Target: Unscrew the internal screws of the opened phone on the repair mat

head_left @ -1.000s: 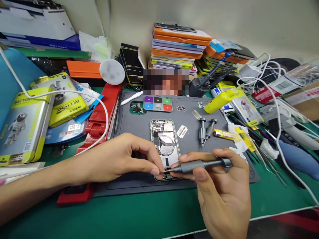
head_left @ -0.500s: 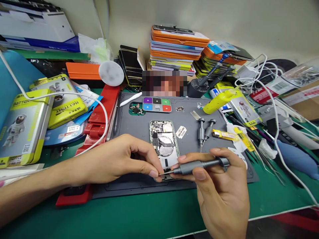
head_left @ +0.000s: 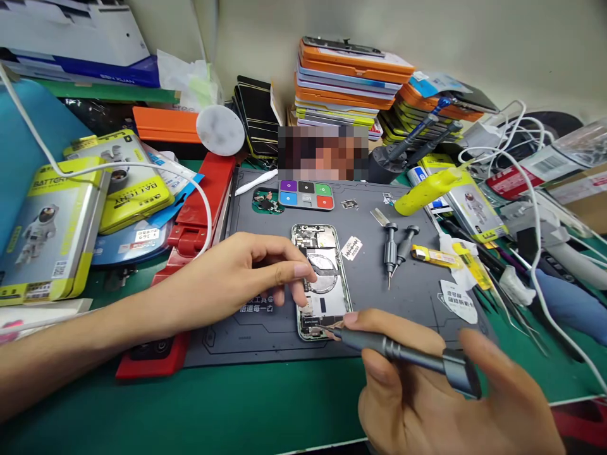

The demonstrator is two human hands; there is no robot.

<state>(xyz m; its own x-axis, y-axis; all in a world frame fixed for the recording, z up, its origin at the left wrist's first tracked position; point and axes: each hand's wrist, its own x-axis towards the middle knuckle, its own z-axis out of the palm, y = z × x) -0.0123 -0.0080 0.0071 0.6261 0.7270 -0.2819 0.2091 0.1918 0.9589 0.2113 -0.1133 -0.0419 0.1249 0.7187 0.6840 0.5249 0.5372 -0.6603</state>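
Note:
An opened smartphone (head_left: 327,303) lies face up on the dark grey repair mat (head_left: 246,221), its inner parts and a round coil (head_left: 323,281) showing. Over its left edge is my left hand (head_left: 251,272), thumb and forefinger pinched together near a dark flex cable. Whatever is between those fingertips is too small to make out. My right hand (head_left: 441,385) grips a grey precision screwdriver (head_left: 403,347), held slanted with its tip at the phone's lower end. Two more precision screwdrivers (head_left: 391,249) rest on the mat to the right of the phone.
Behind the phone lies a colour-block screw tray (head_left: 306,196). A yellow bottle (head_left: 424,193), a yellow cutter (head_left: 434,256) and tweezers (head_left: 515,313) lie on the right. Yellow battery boxes (head_left: 47,234) stand left beside a red clamp (head_left: 190,234). Stacked orange cases (head_left: 351,66) stand behind.
My left hand has moved from the screwdriver tip up to the phone's left side. The screwdriver now points into the phone's lower end, with my right hand farther back and lower. The view has shifted slightly.

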